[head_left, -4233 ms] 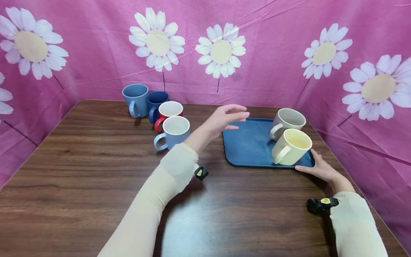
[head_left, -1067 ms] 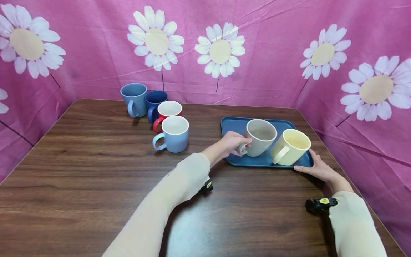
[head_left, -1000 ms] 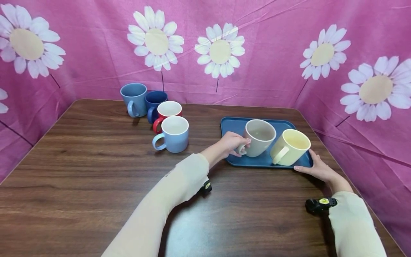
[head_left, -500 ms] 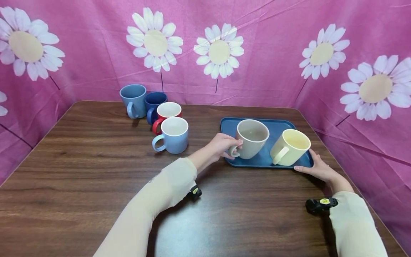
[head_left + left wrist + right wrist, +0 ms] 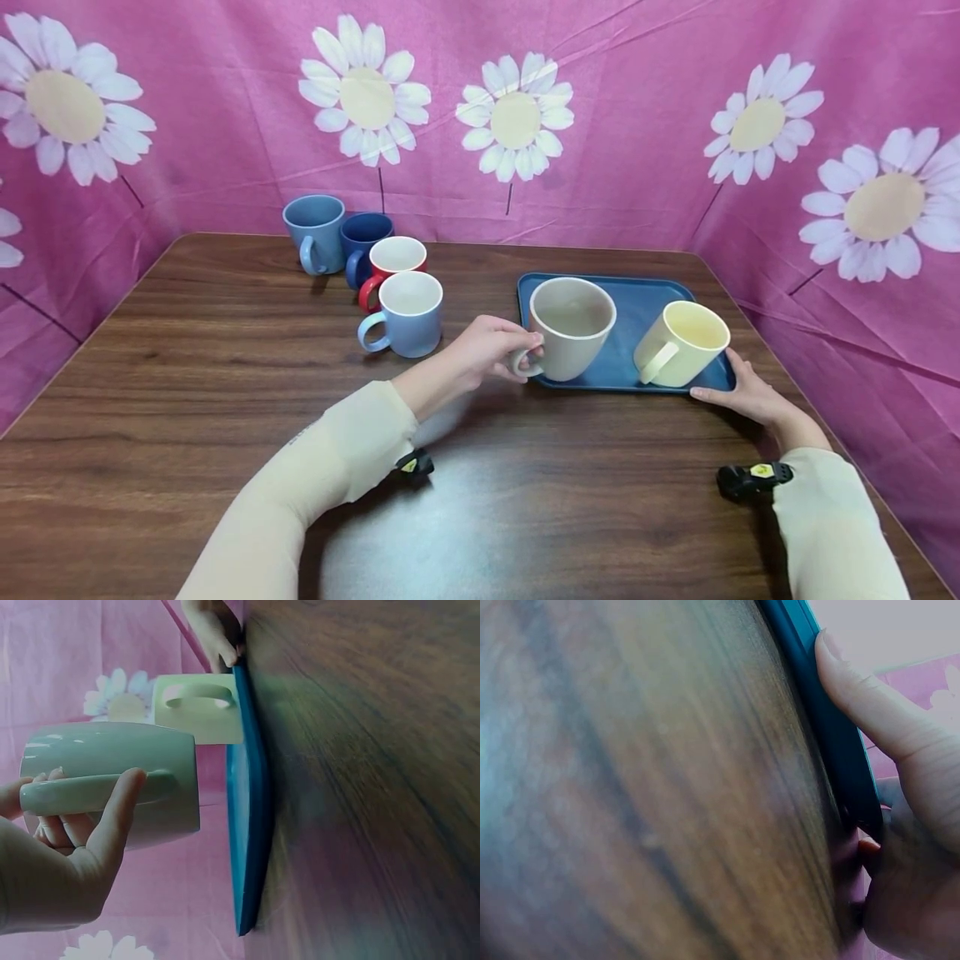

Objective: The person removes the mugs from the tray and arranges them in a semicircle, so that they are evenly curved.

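Observation:
My left hand [image 5: 491, 354] grips a grey mug [image 5: 573, 350] by its handle. In the left wrist view the mug's base is apart from the blue tray [image 5: 637, 292], so the mug hangs above it. Standing on the tray's right part is a pale yellow mug [image 5: 671, 358], its handle toward the front left. My right hand [image 5: 753, 396] holds the tray's near right corner. In the right wrist view its thumb [image 5: 862, 697] lies along the tray's edge, with other fingers around the corner, partly hidden.
Left of the tray several mugs stand in a slanting row: a light blue mug [image 5: 412, 325], a red mug [image 5: 405, 260], a dark blue mug [image 5: 366, 237] and a grey-blue mug [image 5: 318, 233]. A pink flowered cloth [image 5: 630, 167] hangs behind the wooden table [image 5: 187, 400].
My left hand first reached over the tray, then took the grey mug by its handle from the back right. It has drawn the mug left and toward me. My right hand stays at the corner.

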`<state>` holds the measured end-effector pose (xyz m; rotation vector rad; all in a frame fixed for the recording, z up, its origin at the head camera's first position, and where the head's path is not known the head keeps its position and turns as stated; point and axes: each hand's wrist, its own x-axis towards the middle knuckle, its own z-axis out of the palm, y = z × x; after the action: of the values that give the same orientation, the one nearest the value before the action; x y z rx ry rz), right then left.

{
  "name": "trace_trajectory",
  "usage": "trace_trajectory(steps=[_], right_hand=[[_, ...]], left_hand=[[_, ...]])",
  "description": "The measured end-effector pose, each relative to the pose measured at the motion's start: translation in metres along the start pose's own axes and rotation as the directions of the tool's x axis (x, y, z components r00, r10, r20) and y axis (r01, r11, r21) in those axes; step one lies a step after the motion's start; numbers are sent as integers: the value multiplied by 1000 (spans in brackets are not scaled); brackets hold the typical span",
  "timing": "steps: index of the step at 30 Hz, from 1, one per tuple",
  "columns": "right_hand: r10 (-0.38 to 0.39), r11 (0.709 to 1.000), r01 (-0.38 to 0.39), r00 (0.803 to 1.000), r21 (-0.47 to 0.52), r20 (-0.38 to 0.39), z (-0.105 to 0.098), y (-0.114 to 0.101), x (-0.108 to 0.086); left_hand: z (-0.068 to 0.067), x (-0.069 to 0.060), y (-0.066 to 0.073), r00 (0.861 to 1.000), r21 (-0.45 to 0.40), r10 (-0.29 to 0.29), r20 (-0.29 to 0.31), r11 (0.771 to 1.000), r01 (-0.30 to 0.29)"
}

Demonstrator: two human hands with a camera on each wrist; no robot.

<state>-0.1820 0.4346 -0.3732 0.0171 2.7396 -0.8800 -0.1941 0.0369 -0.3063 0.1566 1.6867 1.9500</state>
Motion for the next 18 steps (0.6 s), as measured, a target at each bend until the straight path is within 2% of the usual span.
trace_trajectory(steps=[6, 18], right_hand=[[1, 1000, -1, 1000, -2, 1, 0, -1, 0], [25, 1000, -25, 1000, -1, 7, -1, 1, 0]], left_hand=[[-17, -26, 5, 1000, 1, 8, 2, 1000, -8], [-58, -76, 4, 995, 19, 88, 38, 996, -89]])
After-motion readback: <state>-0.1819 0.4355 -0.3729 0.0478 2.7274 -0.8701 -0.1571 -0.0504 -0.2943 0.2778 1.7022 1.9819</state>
